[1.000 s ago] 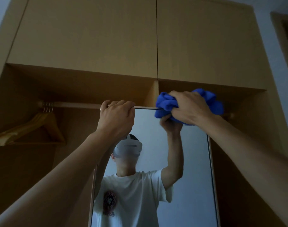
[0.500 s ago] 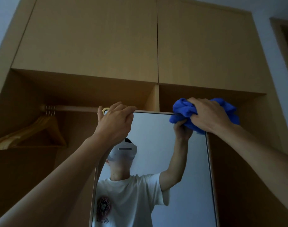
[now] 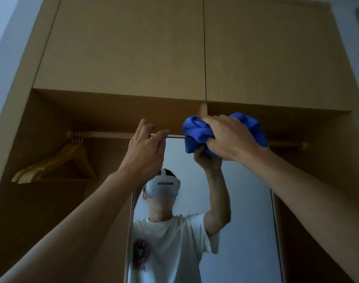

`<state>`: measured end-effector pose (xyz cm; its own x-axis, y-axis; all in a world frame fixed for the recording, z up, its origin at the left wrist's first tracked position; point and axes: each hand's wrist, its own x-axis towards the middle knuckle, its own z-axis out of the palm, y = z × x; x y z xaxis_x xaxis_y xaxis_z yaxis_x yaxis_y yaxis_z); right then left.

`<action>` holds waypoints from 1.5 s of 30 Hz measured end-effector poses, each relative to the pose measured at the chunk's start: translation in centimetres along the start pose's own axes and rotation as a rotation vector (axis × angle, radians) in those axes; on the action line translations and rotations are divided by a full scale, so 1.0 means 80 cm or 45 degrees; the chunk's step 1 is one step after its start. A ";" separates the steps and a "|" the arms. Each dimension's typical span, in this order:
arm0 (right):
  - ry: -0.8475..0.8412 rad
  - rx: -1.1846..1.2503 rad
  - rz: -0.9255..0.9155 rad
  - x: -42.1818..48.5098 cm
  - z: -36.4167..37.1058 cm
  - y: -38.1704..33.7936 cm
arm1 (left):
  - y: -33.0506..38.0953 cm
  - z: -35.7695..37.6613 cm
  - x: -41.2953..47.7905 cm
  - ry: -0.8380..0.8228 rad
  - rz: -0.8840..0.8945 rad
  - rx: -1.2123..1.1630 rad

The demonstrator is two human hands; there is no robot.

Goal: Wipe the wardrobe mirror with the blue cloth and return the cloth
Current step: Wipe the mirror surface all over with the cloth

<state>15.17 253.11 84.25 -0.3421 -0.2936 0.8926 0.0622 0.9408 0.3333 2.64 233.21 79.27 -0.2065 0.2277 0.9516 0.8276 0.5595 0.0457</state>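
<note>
The tall wardrobe mirror (image 3: pixel 248 211) stands in front of the open wardrobe and reflects a person in a white T-shirt. My right hand (image 3: pixel 229 137) grips the bunched blue cloth (image 3: pixel 197 131) and presses it against the mirror's top edge, near the middle. My left hand (image 3: pixel 146 154) is at the mirror's top left corner, its fingers loosened and mostly straight, with one finger lying along the top edge. The mirror's upper corners are hidden behind my hands and the cloth.
A wooden rail (image 3: pixel 105 134) runs behind the mirror's top, with wooden hangers (image 3: pixel 52 166) hanging at its left. Two closed upper cabinet doors (image 3: pixel 133 48) sit above. Dark wardrobe compartments open on both sides of the mirror.
My right hand slid the cloth from the top right corner back left along the mirror's top edge. My left hand's fingers uncurled from their grip on the top edge.
</note>
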 end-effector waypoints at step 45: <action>-0.067 0.043 0.046 0.055 0.014 -0.076 | -0.015 -0.059 -0.032 0.145 -0.319 -0.501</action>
<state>12.21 246.29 85.83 -0.3893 -0.2505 0.8864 0.0439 0.9562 0.2895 4.63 228.20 78.22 -0.3842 0.0233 0.9230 0.8990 0.2371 0.3682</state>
